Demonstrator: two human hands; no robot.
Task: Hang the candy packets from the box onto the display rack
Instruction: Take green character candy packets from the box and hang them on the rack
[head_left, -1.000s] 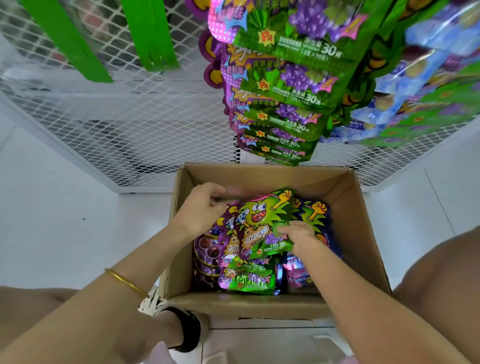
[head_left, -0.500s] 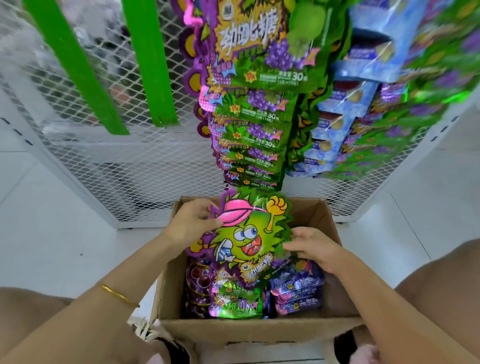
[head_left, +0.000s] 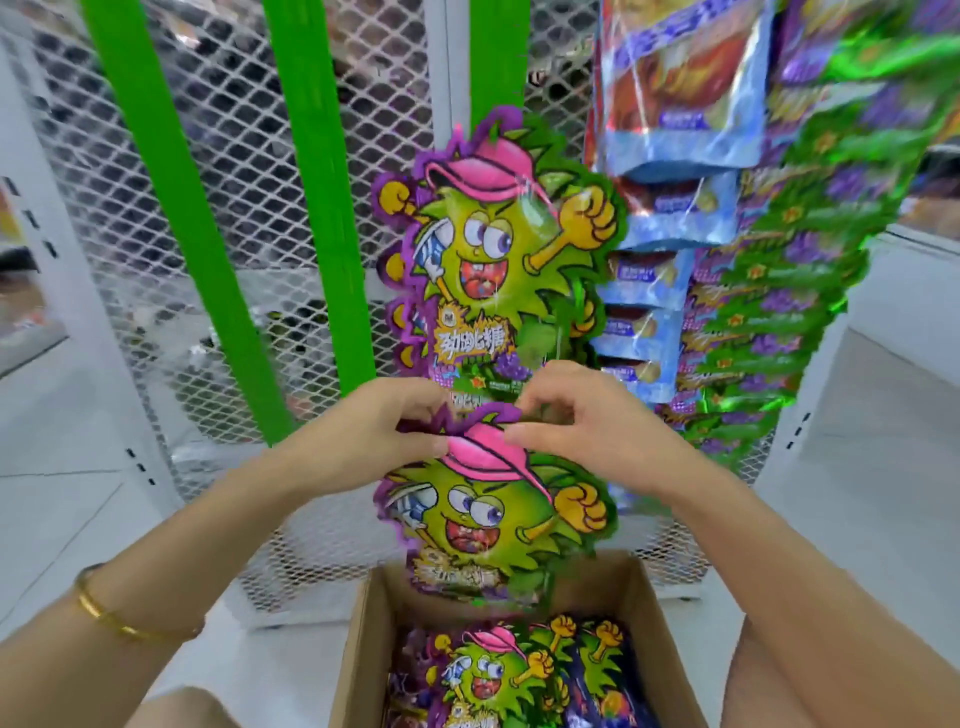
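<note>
Bright, even, diffuse light falls from above, with no hard shadows on the white floor (head_left: 62, 467). The held candy packet (head_left: 493, 514) is soft with motion blur, worst at its lower edge. Right of it, the hanging foil packets (head_left: 810, 291) smear and flare with glare. Left of it, the green posts (head_left: 311, 208) lean, bent by wide-angle distortion.

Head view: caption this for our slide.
Left hand and right hand pinch the top of a candy packet above the cardboard box, below a hanging packet.

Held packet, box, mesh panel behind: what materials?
held candy packet: glossy plastic or foil film, likely; glare streaks over the print.
box: matte brown cardboard, raw cut edges.
mesh panel: white-painted expanded metal, probably; diamond openings.
</note>
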